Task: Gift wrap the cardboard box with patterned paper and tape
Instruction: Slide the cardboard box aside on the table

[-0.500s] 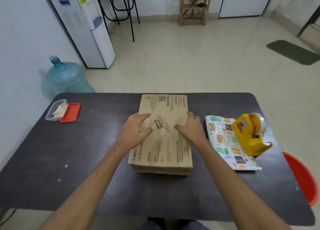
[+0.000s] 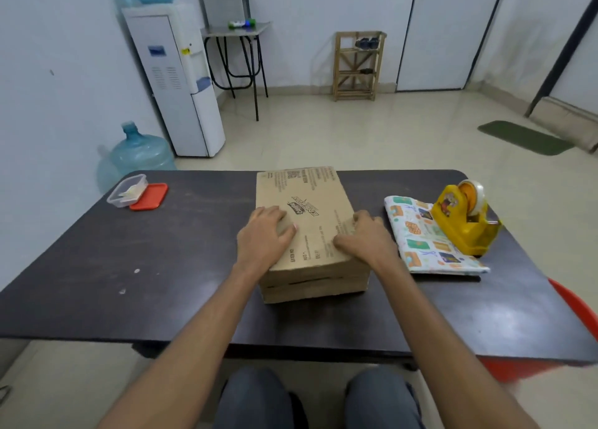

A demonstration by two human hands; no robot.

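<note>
Plainly, the box (image 2: 310,234) lay in the middle of the desk (image 2: 97,283), reaching its far edge, pressed down by the left hand (image 2: 262,237) and right hand (image 2: 365,237) with straight fingers. It was judged best flattened squarely before the folded paper (image 2: 420,244), near the right edge and partly under the tape dispenser (image 2: 462,228), was spread.

Your left hand (image 2: 263,237) and right hand (image 2: 365,239) cover part of the print on the box (image 2: 310,198), and its small text is too blurred to read. The tape dispenser (image 2: 462,224) hides a corner of the paper (image 2: 417,237). What lies in the clear tub (image 2: 126,190) is too small to tell. The right edge cuts off the red object (image 2: 577,302).
</note>
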